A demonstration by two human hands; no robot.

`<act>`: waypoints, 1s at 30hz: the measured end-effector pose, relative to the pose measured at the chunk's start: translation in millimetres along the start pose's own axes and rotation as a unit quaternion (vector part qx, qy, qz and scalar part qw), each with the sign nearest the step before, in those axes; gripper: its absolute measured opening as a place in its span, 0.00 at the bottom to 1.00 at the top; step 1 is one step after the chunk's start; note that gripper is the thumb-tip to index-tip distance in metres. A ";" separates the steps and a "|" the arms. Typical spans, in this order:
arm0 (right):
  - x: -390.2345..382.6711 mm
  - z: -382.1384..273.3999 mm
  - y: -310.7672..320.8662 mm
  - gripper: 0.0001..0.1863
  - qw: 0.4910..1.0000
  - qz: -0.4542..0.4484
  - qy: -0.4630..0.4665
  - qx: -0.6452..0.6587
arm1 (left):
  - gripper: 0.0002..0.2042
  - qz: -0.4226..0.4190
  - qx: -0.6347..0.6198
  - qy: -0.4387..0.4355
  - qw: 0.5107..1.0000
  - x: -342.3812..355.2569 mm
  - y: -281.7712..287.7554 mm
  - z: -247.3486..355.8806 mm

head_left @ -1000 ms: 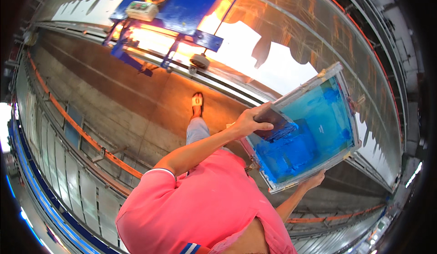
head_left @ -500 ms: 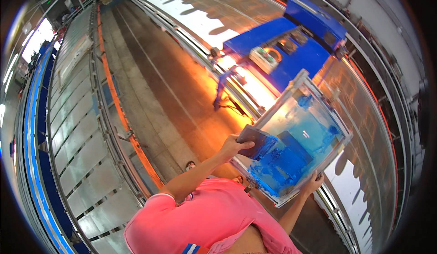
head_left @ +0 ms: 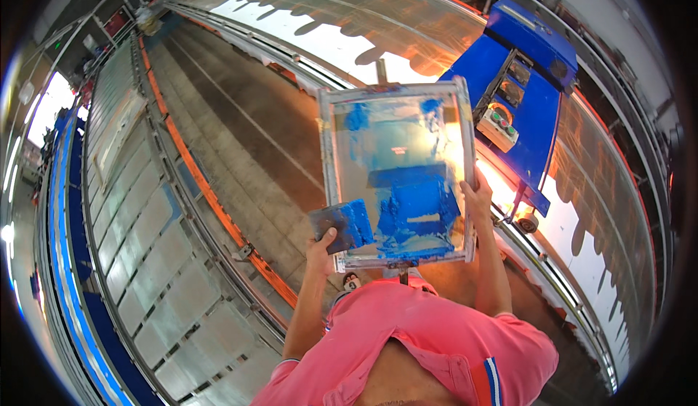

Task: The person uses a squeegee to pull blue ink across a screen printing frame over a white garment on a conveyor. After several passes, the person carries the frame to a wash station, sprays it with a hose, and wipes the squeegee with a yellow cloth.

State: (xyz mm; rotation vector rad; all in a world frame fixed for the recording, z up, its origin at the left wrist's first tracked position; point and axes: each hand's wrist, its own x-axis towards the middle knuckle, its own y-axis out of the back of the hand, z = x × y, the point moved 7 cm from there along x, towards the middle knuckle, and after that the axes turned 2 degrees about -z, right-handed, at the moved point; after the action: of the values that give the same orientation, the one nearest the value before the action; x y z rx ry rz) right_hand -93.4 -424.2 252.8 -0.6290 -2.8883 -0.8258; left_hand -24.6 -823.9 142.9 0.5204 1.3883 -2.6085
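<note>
Before my chest is a screen-printing frame (head_left: 326, 144), a grey-edged rectangle with mesh inside. Thick blue ink (head_left: 418, 213) coats the lower part of the mesh, with smears in the upper corners. My right hand (head_left: 478, 197) grips the frame's right edge, its fingers partly hidden behind it. In my left hand (head_left: 321, 250) is a flat dark squeegee (head_left: 329, 224), thumb on top, its right end covered in blue ink. The squeegee overlaps the frame's lower left corner; whether it touches the mesh I cannot tell.
A blue machine (head_left: 520, 108) with a small button box (head_left: 497, 126) stands on a long printing table at right; bright orange light glows beneath it. Left of the walkway runs another long table (head_left: 156, 239) of metal plates, edged by an orange rail (head_left: 211, 202).
The frame has swung from the right to in front of me and turned from slanted to nearly upright. Both hands moved left with it, still holding frame and squeegee. My body has turned.
</note>
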 end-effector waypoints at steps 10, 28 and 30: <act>180.2 -27.6 -95.2 0.25 0.997 0.071 -0.015 0.018 | 0.20 -0.029 0.094 -0.076 0.992 209.5 -54.0 89.9; 362.3 157.2 -154.8 0.21 0.919 0.293 -0.130 -0.232 | 0.17 -0.151 0.276 0.168 0.934 662.0 -182.5 4.2; 349.0 174.1 -161.8 0.22 0.912 0.294 -0.156 -0.239 | 0.17 -0.133 0.273 0.184 0.935 665.1 -171.3 -7.3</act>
State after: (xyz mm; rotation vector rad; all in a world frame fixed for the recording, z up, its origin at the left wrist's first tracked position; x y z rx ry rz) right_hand -470.3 -330.8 87.1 -1.7064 -2.4534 -1.4180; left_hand -689.8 -696.4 29.2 0.9965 0.8235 -3.2590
